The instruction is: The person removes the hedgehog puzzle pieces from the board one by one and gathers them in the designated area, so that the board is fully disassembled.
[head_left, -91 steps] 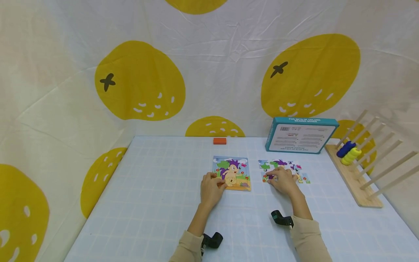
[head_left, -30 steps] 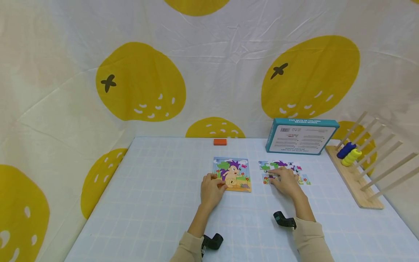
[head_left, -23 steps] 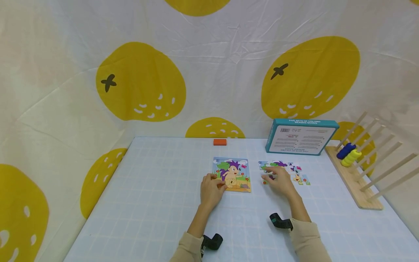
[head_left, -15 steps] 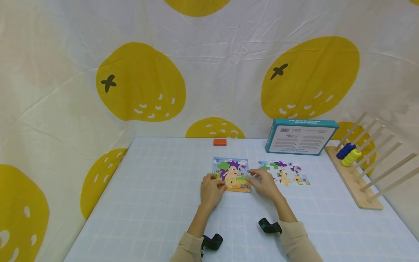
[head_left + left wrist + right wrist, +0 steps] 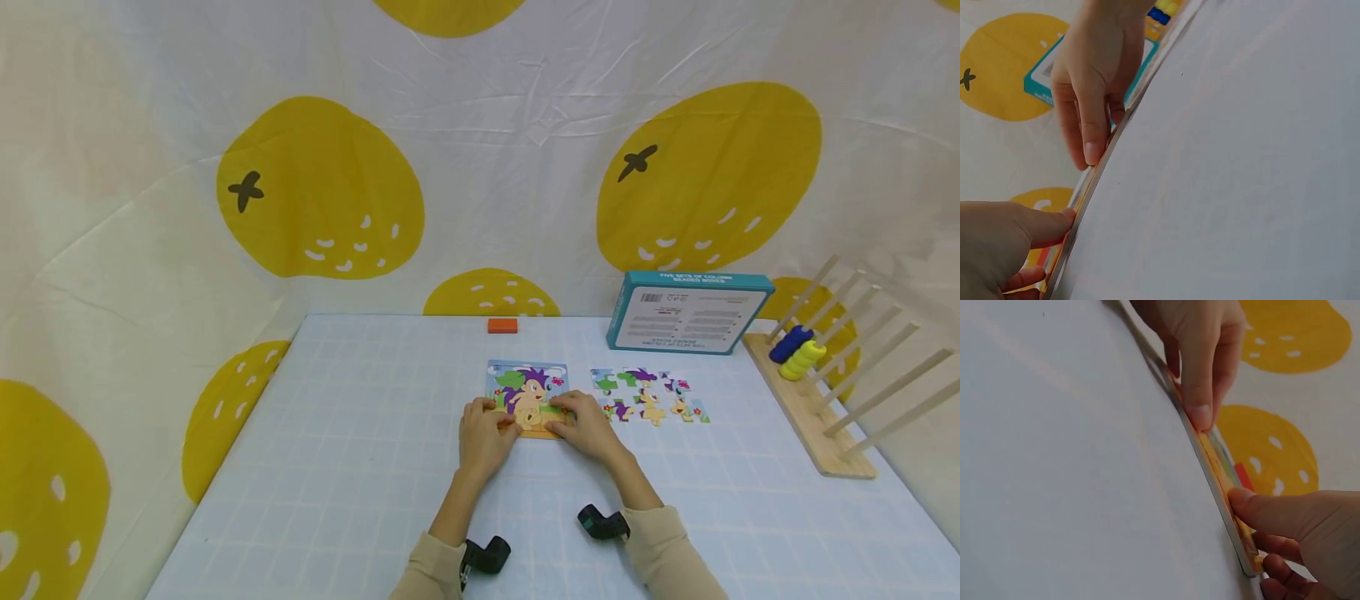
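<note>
A square puzzle board [image 5: 531, 385] with a hedgehog picture lies flat on the table, between the two hands. At its lower left edge my left hand [image 5: 483, 437] grips it, thumb near the front corner. On the opposite side my right hand [image 5: 591, 428] holds the right edge. The left wrist view has the left thumb [image 5: 1054, 226] on the board's rim; the right wrist view has the right thumb [image 5: 1252, 505] on top and curled fingers at the side. Loose jigsaw pieces [image 5: 651, 408] lie in rows right of the board.
A teal-edged box [image 5: 690, 315] stands at the back right. Beside it is a wooden peg stand [image 5: 813, 417] with blue beads [image 5: 791, 343] and yellow beads [image 5: 802, 360]. A small orange block [image 5: 502, 326] sits at the table's back edge.
My right hand has left the loose pieces and moved left to the board's right edge, uncovering the purple piece. My left hand has stayed at the board's left edge.
</note>
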{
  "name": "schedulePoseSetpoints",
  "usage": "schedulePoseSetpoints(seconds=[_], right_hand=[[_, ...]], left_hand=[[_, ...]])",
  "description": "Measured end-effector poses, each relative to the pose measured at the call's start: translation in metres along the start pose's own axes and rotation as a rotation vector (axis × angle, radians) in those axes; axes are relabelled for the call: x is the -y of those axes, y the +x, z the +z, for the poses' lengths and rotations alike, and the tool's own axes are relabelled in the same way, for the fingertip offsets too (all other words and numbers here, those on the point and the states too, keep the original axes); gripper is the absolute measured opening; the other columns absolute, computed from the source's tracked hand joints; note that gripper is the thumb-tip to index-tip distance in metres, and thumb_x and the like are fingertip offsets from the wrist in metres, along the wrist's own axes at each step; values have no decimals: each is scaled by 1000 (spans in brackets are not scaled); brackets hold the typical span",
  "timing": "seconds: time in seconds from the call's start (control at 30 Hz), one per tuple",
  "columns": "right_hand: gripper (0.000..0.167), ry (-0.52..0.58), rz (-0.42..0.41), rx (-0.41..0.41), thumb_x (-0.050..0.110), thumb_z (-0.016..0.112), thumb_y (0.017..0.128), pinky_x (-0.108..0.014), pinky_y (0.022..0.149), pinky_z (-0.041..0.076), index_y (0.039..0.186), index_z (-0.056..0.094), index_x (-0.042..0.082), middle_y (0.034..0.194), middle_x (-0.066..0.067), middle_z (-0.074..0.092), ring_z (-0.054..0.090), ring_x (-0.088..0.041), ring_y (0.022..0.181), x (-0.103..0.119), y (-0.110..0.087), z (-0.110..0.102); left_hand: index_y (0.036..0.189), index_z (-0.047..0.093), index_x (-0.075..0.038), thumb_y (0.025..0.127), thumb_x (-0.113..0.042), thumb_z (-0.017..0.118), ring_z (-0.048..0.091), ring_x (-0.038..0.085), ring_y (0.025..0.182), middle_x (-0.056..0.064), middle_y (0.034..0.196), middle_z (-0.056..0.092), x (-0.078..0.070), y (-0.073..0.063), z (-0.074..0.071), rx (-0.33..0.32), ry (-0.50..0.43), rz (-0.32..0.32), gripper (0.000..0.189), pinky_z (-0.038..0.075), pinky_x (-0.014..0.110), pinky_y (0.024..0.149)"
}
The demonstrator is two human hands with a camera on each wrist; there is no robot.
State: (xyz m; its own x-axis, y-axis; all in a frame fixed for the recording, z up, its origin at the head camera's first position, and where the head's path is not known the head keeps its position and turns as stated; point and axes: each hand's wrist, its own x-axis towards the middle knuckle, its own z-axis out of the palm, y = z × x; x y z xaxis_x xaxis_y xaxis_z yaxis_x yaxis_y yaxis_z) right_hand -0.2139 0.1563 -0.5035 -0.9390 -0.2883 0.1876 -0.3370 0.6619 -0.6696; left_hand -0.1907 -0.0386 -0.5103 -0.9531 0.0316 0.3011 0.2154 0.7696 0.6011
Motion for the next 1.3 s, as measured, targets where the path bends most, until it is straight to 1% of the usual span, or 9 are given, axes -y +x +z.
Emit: schedulePoseSetpoints(seconds=[0.07, 0.2, 0.33, 0.47, 0.6, 0.73, 0.83, 1.03, 1.3], right_hand=[[35, 5, 18, 17, 18, 73, 82, -48, 91, 46, 112, 67, 0, 109, -15, 62, 57, -30, 102, 0, 0, -1], [37, 24, 64, 35, 19, 73, 83, -40, 82, 48, 114, 66, 1, 104, -12, 62, 55, -22, 91, 0, -1, -2], [38, 27, 63, 46, 19, 72, 83, -35, 78, 46, 115, 65, 0, 102, -11, 61, 53, -19, 88, -2, 0, -3], [39, 30, 54, 83, 18, 72, 83, -33, 77, 46, 116, 64, 0, 101, -10, 61, 52, -19, 87, -4, 0, -7], [41, 42, 36, 121, 18, 73, 82, -33, 76, 45, 117, 63, -1, 101, -10, 61, 51, -18, 85, -4, 1, -13], [43, 41, 23, 143, 17, 75, 80, -31, 73, 45, 117, 63, -4, 99, -11, 61, 51, -17, 83, -3, 3, -15], [46, 29, 23, 149, 15, 76, 79, -29, 70, 44, 116, 62, -7, 94, -10, 61, 50, -17, 79, -2, 5, -16], [51, 5, 27, 164, 14, 78, 76, -29, 67, 43, 115, 59, -12, 87, -9, 59, 48, -17, 75, 1, 9, -17], [51, 30, 87, 180, 12, 80, 73, -30, 68, 44, 114, 60, -12, 88, -10, 60, 49, -17, 75, 2, 12, -17]], left_hand=[[90, 76, -8, 77, -25, 77, 48, 25, 104, 10, 109, 58, 0, 0, 0, 4, -15, 0, 21, 39, 42, 93], [92, 75, -5, 77, -22, 78, 51, 27, 111, 11, 114, 60, 0, 2, -1, 29, -66, 7, 22, 38, 43, 100], [92, 74, -3, 77, -13, 77, 54, 31, 113, 13, 114, 63, 0, 4, 0, 58, -117, 61, 18, 38, 46, 101], [91, 75, -7, 78, -10, 74, 55, 29, 111, 11, 111, 65, -1, 6, 1, 83, -54, 134, 14, 38, 48, 99], [95, 76, -15, 80, -18, 72, 53, 27, 110, 6, 109, 64, -3, 7, 3, 108, 58, 164, 16, 37, 50, 96], [100, 75, -20, 81, -31, 72, 49, 25, 111, 5, 111, 61, -7, 7, 5, 132, 121, 144, 22, 35, 51, 96], [100, 75, -21, 80, -36, 72, 49, 24, 112, 4, 110, 60, -9, 7, 7, 115, 143, 121, 25, 35, 50, 96], [93, 77, -20, 80, -35, 73, 50, 23, 109, 2, 104, 61, -12, 7, 12, 53, 118, 72, 20, 35, 49, 96], [91, 77, -18, 79, -32, 75, 51, 22, 109, 3, 103, 61, -13, 7, 13, 35, 92, 64, 19, 34, 50, 98]])
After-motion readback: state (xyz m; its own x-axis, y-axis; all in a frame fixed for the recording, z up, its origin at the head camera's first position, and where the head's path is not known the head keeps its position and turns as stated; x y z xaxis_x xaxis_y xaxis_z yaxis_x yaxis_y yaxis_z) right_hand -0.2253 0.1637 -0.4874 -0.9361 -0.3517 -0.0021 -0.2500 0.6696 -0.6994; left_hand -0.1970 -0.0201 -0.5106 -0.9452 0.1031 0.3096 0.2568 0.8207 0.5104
